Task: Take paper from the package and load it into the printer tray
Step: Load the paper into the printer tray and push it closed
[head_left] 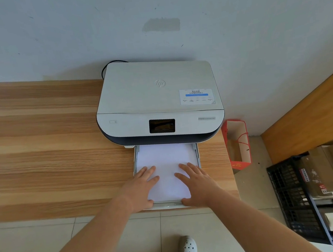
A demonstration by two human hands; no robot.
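**Paper stack in the pulled-out tray, both hands flat on it**

The white paper stack [165, 166] lies in the printer tray [198, 155], which sticks out from the front of the printer [159, 98] toward the person. The stack's long axis runs straight out from the printer's front; its far end goes in under the printer's dark lower body and its near end reaches almost to the tray's front lip. It sits square between the tray's two side walls.

The left hand [142, 189] rests flat on the near left part of the stack, fingers straight and spread, pointing toward the printer, thumb down by the tray's front left corner. The right hand [197, 183] lies the same way on the near right part, thumb at the front right corner. Neither hand grips anything.

The printer stands on a wooden table [41, 148], its back close to the wall [51, 35], with a black cable [105, 67] looping behind its rear left corner. Left of the printer the tabletop runs wide. Right of the printer the table ends just beyond it; a red paper bag [237, 145] stands on the floor beside that edge, and farther right a black crate [290, 195] holds boxes. The tray's front lip overhangs the table's near edge slightly. Below it, on the tiled floor [51, 248], a white perforated shoe [188, 245] shows.
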